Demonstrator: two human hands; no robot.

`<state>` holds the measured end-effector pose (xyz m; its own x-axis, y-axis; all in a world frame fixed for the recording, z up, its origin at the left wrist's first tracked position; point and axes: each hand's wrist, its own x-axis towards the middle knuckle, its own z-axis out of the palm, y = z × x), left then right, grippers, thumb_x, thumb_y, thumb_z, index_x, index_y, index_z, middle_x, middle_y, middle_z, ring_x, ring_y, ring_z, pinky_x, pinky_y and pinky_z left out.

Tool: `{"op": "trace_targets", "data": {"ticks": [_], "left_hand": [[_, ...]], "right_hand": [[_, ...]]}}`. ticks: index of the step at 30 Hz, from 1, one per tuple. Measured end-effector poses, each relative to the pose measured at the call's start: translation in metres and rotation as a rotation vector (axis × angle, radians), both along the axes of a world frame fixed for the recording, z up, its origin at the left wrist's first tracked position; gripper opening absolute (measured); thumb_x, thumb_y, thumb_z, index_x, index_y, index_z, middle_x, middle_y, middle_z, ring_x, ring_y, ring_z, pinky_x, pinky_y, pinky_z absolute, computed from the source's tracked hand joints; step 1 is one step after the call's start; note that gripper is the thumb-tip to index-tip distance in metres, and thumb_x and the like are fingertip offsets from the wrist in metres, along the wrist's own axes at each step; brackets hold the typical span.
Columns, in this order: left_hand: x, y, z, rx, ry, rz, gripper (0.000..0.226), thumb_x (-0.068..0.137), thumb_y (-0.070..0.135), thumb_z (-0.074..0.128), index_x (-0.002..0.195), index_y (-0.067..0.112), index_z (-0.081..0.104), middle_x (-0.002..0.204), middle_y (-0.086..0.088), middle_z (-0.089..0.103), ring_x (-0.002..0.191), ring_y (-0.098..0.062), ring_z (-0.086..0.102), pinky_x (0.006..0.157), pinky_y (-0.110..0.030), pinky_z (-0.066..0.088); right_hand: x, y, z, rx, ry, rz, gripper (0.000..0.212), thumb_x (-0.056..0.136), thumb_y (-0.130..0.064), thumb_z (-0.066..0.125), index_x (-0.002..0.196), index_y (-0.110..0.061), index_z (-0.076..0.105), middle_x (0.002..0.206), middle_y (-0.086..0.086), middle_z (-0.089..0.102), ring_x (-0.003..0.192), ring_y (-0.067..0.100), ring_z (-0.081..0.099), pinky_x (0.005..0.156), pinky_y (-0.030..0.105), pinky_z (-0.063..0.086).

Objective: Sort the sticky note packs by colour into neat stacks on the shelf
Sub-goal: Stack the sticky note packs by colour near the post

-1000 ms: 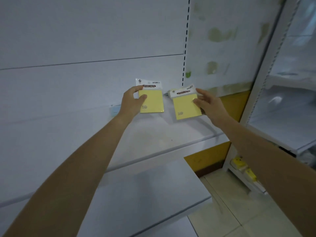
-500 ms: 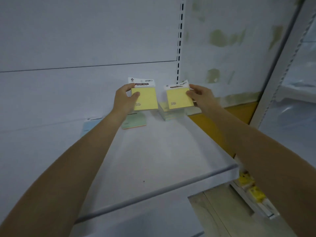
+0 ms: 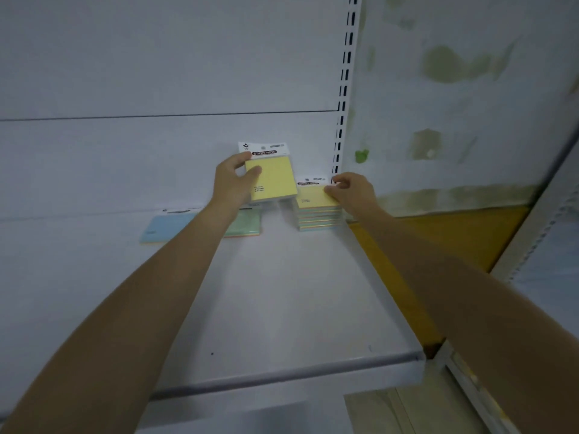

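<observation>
Reaching forward over the front lip of the white shelf [image 3: 282,375], we have both bare forearms stretched toward its back edge. Across the bare middle of the shelf, a blue pack [image 3: 163,228] lies flat at the left, and a green pack [image 3: 247,225] lies just beside it, partly hidden behind our left wrist. To the right stands the stack [image 3: 319,219] of packs, close to the slotted upright [image 3: 343,89] at the shelf's back corner. Our right hand [image 3: 352,192] rests on the stack's right side, its fingertips [image 3: 329,191] pressed together on the right edge of the top yellow pack [image 3: 313,197], which lies flat on the stack. Our left hand [image 3: 233,183] holds a second yellow pack [image 3: 271,177] upright above the shelf, just left of the stack, thumb [image 3: 253,172] across its face and the other fingers curled behind its left edge, pinching it. Its white header reads "STICKY NOTE". Behind everything rises the pale back panel [image 3: 156,73].
</observation>
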<state>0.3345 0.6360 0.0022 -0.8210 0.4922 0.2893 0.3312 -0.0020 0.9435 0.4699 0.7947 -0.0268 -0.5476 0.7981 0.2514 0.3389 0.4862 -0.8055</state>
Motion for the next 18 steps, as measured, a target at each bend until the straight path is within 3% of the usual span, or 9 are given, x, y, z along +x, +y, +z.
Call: {"op": "trace_targets", "data": {"ticks": [3,5,10,13,16,18], "left_hand": [[0.007,0.012,-0.001,-0.030,-0.012,-0.038,0.039,0.086,0.006,0.059,0.124,0.001,0.053,0.134,-0.015,0.052,0.125,-0.026,0.049,0.108,-0.042,0.041],[0.011,0.021,-0.003,-0.042,-0.029,-0.070,0.039,0.086,0.006,0.060,0.124,0.000,0.053,0.132,-0.017,0.053,0.124,-0.030,0.051,0.106,-0.044,0.042],[0.020,0.043,-0.006,-0.123,-0.018,-0.104,0.042,0.085,0.010,0.062,0.124,0.000,0.053,0.130,-0.019,0.054,0.120,-0.031,0.054,0.104,-0.045,0.044],[0.024,0.051,-0.007,-0.199,0.022,-0.088,0.041,0.084,0.013,0.062,0.122,0.001,0.055,0.117,-0.016,0.058,0.118,-0.029,0.056,0.104,-0.040,0.044],[0.027,0.053,-0.009,-0.263,0.042,-0.103,0.041,0.085,0.018,0.062,0.121,0.002,0.055,0.102,-0.010,0.055,0.116,-0.030,0.056,0.102,-0.037,0.045],[0.028,0.053,-0.014,-0.319,0.079,-0.106,0.041,0.086,0.021,0.061,0.121,0.002,0.055,0.111,-0.017,0.059,0.116,-0.030,0.056,0.103,-0.037,0.044]], "right_hand": [[0.006,-0.001,-0.001,0.016,0.088,-0.014,0.035,0.085,-0.027,0.061,0.115,-0.010,0.058,0.113,0.011,0.064,0.091,0.015,0.055,0.079,0.021,0.041],[0.013,0.001,0.001,0.041,0.121,0.001,0.041,0.086,-0.033,0.059,0.120,-0.012,0.055,0.119,0.008,0.061,0.092,0.015,0.055,0.074,0.020,0.038],[0.032,-0.001,-0.005,0.089,0.066,0.139,0.055,0.084,-0.043,0.058,0.132,-0.020,0.044,0.136,0.002,0.048,0.108,0.016,0.051,0.082,0.024,0.041],[0.041,-0.007,-0.015,0.002,0.000,0.217,0.069,0.081,-0.041,0.062,0.139,-0.020,0.032,0.141,0.005,0.041,0.120,0.022,0.047,0.085,0.027,0.047],[0.047,-0.013,-0.027,-0.102,-0.078,0.299,0.086,0.078,-0.035,0.067,0.145,-0.015,0.016,0.146,0.007,0.033,0.127,0.023,0.040,0.098,0.032,0.038],[0.049,-0.016,-0.034,-0.122,-0.154,0.355,0.093,0.076,-0.036,0.070,0.145,-0.014,0.013,0.143,0.003,0.034,0.128,0.017,0.037,0.100,0.029,0.033]]}}
